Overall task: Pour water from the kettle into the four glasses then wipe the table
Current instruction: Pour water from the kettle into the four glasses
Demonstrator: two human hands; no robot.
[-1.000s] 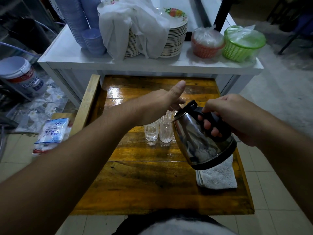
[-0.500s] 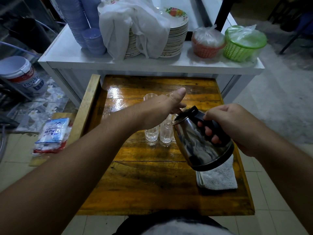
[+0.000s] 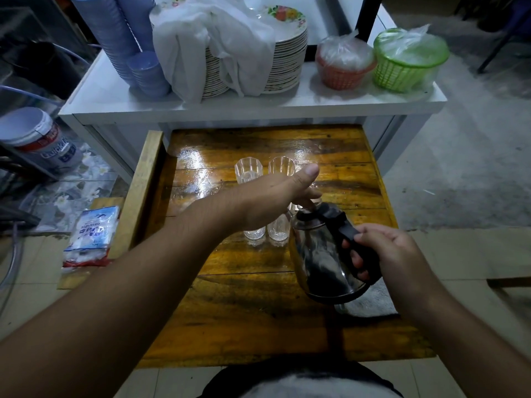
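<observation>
A steel kettle (image 3: 319, 254) with a black handle hangs just above the wooden table (image 3: 244, 311), near its right edge, leaning slightly left. My right hand (image 3: 393, 251) is shut on that handle. My left hand (image 3: 270, 199) reaches across from the left with the thumb up, and its fingertips are on the black lid. Two ribbed clear glasses (image 3: 248, 171) (image 3: 282, 167) stand at the back. Two more glasses (image 3: 254, 235) (image 3: 277, 233) stand beside the kettle, their tops hidden by my left hand. A grey cloth (image 3: 373, 304) lies under the kettle.
A white counter (image 3: 258, 106) rises behind the table, carrying stacked plates (image 3: 287, 58) under a white cloth, blue cups (image 3: 146, 73), and an orange basket (image 3: 343, 70) and a green basket (image 3: 405, 67). A paint bucket (image 3: 37, 142) and a plastic packet (image 3: 92, 234) are on the floor at left.
The kettle has come down and back toward me and sits more upright. My left hand has dropped with it, which uncovers the two back glasses.
</observation>
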